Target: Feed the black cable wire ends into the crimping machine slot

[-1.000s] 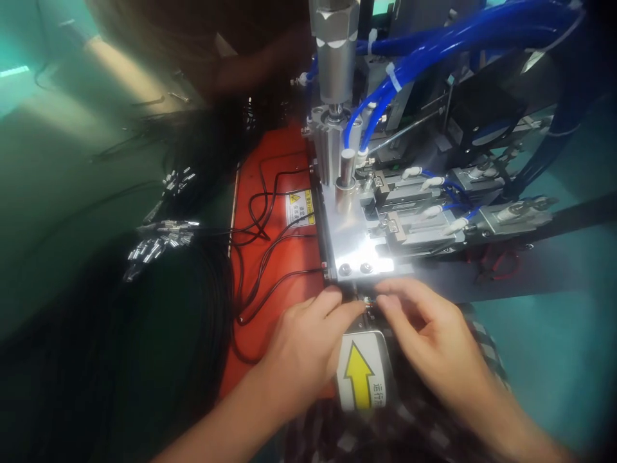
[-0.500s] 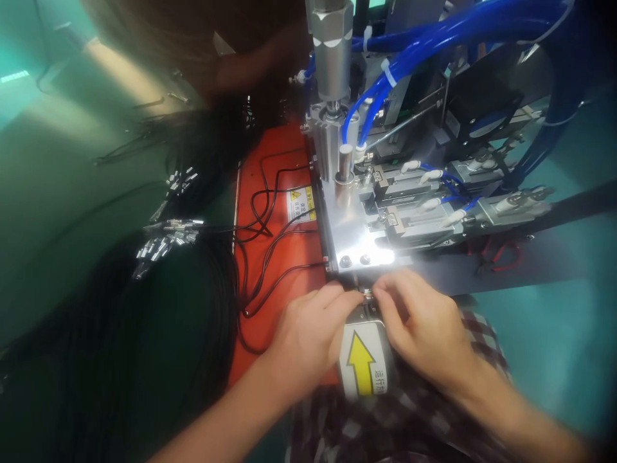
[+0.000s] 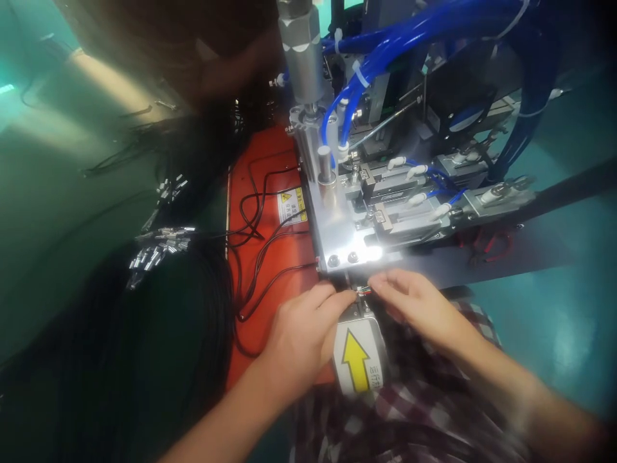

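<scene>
Thin coloured wires [image 3: 365,291] stick out past the fingertips of my left hand [image 3: 304,328], which pinches the cable end they come from. My right hand [image 3: 417,296] is just to the right, thumb and fingers pressed together at the tips of those wires; whatever lies between them is hidden. Both hands work at the front of the machine's metal block [image 3: 337,238], above a white cover with a yellow arrow [image 3: 357,360].
Black cables [image 3: 260,257] cross the red machine base [image 3: 284,283]. Bundled cables with silvery ends [image 3: 161,247] lie on the green table at left. Blue air hoses [image 3: 409,45] arch over the machine. A person's arm [image 3: 241,71] is blurred at the top.
The view has shifted, so the machine sits slightly further left. My right fingers have straightened and drawn closer together, and the coloured wires now show between my hands.
</scene>
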`<move>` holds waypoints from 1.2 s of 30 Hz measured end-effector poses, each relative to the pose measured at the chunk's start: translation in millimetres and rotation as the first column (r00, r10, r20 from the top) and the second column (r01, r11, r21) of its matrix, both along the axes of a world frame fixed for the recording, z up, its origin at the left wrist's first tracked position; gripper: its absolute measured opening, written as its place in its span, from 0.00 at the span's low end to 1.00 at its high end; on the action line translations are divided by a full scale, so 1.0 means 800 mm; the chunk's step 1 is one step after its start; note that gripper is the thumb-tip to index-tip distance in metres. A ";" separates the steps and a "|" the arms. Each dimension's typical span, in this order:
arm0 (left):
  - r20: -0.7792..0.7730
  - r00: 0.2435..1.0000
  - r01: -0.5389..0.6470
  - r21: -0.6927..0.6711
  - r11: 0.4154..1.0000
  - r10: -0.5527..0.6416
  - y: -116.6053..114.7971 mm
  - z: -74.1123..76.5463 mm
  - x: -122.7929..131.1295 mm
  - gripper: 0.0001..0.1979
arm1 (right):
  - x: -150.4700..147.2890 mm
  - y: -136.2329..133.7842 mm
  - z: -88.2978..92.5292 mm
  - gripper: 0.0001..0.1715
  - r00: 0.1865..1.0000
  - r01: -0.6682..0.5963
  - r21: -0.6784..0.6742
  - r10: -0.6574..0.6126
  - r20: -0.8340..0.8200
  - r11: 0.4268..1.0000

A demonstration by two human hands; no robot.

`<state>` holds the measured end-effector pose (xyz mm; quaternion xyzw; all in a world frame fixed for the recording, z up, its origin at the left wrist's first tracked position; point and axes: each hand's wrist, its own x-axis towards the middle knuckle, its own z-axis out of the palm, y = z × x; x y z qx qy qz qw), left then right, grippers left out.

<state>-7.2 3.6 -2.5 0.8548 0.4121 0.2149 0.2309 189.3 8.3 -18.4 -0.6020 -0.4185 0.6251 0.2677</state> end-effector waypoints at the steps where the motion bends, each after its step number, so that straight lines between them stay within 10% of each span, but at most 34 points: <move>1: 0.003 1.000 0.000 -0.001 1.000 0.000 0.000 0.000 0.000 0.14 | 0.000 -0.004 -0.003 0.20 1.000 0.019 0.032 -0.019 0.002 0.999; 9: 0.020 1.000 -0.009 -0.001 1.000 0.009 0.001 0.001 -0.001 0.13 | -0.013 -0.020 -0.013 0.13 0.996 -0.006 0.337 -0.025 0.088 0.942; 17: 0.053 0.998 0.038 0.017 0.999 -0.039 0.007 0.000 -0.002 0.13 | -0.014 -0.021 -0.012 0.13 0.999 0.026 0.244 -0.020 -0.027 0.970; 25: 0.042 0.998 0.049 0.045 0.998 -0.050 0.009 -0.003 -0.001 0.13 | -0.019 -0.018 -0.001 0.12 0.957 -0.076 0.488 -0.074 0.282 0.870; 32: -0.179 0.984 0.019 0.004 1.000 -0.018 0.005 0.015 -0.006 0.18 | -0.017 -0.014 -0.004 0.17 0.995 0.058 0.050 -0.054 -0.079 0.997; 36: -0.124 0.992 0.024 0.028 0.999 -0.020 0.005 0.015 -0.006 0.16 | -0.009 -0.014 -0.009 0.21 0.981 0.073 0.055 -0.062 -0.182 0.996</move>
